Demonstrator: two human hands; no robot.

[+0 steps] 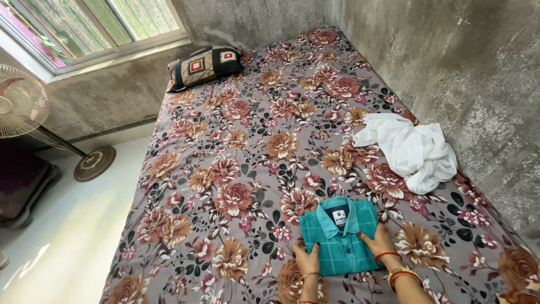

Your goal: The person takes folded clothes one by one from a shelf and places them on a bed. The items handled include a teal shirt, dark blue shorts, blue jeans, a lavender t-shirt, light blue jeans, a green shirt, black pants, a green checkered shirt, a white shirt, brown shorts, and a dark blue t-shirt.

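Both hands press flat, fingers spread, on a folded teal checked shirt on the floral-sheeted bed: left hand at its near-left corner, right hand on its right edge, collar pointing away.

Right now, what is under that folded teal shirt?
The teal shirt lies on the flowered bedsheet, with the left hand and right hand pressing on it. Anything else beneath it is covered.
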